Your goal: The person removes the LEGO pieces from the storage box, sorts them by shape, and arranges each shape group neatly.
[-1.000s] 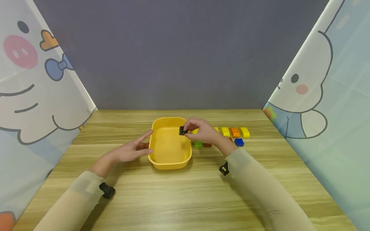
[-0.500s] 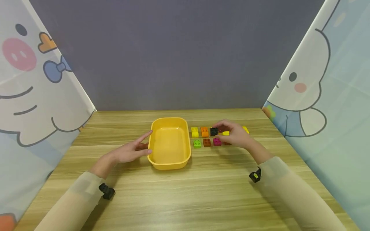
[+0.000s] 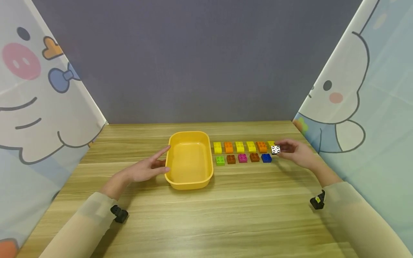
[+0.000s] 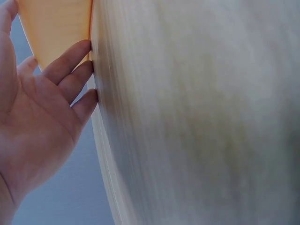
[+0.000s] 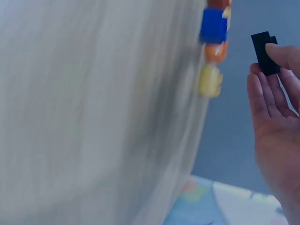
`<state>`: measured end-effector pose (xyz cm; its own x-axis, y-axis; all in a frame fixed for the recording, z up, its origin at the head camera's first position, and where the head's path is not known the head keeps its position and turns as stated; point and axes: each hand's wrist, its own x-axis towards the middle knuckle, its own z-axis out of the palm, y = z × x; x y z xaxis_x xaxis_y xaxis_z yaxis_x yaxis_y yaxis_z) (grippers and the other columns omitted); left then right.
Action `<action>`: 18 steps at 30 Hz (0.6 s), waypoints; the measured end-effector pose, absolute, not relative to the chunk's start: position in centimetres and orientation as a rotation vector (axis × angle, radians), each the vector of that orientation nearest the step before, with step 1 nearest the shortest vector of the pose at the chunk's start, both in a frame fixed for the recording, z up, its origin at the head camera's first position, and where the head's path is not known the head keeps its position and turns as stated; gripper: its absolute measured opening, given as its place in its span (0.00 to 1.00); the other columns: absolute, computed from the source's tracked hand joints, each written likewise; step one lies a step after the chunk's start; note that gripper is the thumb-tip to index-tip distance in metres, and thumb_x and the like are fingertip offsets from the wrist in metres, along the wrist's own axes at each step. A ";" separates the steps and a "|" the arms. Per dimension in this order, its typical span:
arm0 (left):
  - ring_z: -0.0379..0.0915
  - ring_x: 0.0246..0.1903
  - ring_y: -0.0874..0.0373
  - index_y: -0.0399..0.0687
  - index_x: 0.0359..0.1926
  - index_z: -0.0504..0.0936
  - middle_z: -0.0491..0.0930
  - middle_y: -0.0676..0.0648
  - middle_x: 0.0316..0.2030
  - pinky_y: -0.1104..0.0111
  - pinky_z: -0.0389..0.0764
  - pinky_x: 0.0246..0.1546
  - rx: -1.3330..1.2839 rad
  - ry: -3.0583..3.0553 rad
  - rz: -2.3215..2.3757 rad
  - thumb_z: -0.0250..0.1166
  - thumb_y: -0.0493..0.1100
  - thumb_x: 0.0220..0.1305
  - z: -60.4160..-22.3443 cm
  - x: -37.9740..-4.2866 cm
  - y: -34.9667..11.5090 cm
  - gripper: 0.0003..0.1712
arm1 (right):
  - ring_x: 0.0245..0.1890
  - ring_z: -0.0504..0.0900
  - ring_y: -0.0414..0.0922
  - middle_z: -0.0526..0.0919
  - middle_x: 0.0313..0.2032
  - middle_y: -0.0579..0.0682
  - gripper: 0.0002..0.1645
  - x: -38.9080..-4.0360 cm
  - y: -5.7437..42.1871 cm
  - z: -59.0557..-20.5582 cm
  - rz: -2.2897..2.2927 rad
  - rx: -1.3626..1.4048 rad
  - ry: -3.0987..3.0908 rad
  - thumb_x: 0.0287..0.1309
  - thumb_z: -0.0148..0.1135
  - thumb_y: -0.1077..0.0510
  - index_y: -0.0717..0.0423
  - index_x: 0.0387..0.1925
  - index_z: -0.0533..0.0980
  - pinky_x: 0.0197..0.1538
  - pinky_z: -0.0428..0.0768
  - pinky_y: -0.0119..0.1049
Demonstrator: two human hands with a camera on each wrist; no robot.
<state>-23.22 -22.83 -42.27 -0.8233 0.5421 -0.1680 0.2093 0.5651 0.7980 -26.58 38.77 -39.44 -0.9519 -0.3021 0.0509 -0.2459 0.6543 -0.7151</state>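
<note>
My right hand (image 3: pixel 298 154) pinches a black toy brick (image 5: pixel 260 44) between thumb and fingers, held above the table at the right end of two rows of bricks. Glare whitens the studded top of that brick in the head view. Close beside it lie a yellow brick (image 3: pixel 271 144) at the end of the back row and a blue brick (image 3: pixel 266 158) at the end of the front row. My left hand (image 3: pixel 145 169) has its fingers spread, with index finger and thumb touching the left rim of a yellow plastic bin (image 3: pixel 190 186). No bricks show inside the bin.
Right of the bin, the back row holds yellow and orange bricks (image 3: pixel 228 147). In front of it lie a green brick (image 3: pixel 220 160), a magenta brick (image 3: pixel 242 158) and brown ones. A grey panel (image 3: pixel 200 64) rises behind the wooden table (image 3: pixel 193 222), with printed cloth on both sides.
My right hand has carried the black brick from over the bin's right rim rightward past the rows, uncovering the bricks beneath. My left hand stays at the bin.
</note>
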 end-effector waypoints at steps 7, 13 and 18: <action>0.66 0.79 0.29 0.62 0.91 0.35 0.68 0.25 0.78 0.33 0.71 0.75 0.616 2.392 1.163 0.64 0.56 0.83 -42.3 -23.3 -22.7 0.55 | 0.58 0.89 0.56 0.84 0.64 0.71 0.28 -26.8 41.8 -40.9 -0.968 -0.429 2.839 0.76 0.70 0.57 0.69 0.69 0.78 0.50 0.85 0.24; 0.67 0.78 0.28 0.62 0.91 0.35 0.68 0.25 0.78 0.33 0.72 0.75 0.610 2.396 1.154 0.64 0.56 0.83 -42.3 -23.2 -22.7 0.55 | 0.52 0.88 0.53 0.89 0.55 0.64 0.25 -26.8 42.4 -41.5 -0.872 -0.490 2.824 0.76 0.69 0.57 0.64 0.67 0.81 0.45 0.84 0.31; 0.68 0.78 0.28 0.62 0.91 0.35 0.69 0.25 0.77 0.33 0.73 0.74 0.608 2.402 1.149 0.63 0.56 0.83 -42.4 -23.2 -22.8 0.55 | 0.54 0.87 0.55 0.88 0.58 0.65 0.26 -27.0 42.1 -41.9 -0.809 -0.523 2.836 0.78 0.67 0.56 0.63 0.70 0.79 0.48 0.85 0.36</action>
<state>-23.18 -22.77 -42.38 -0.8220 0.5432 -0.1712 0.2075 0.5654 0.7983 -27.01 42.14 -41.92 -0.9287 -0.3681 -0.0440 -0.2895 0.7942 -0.5343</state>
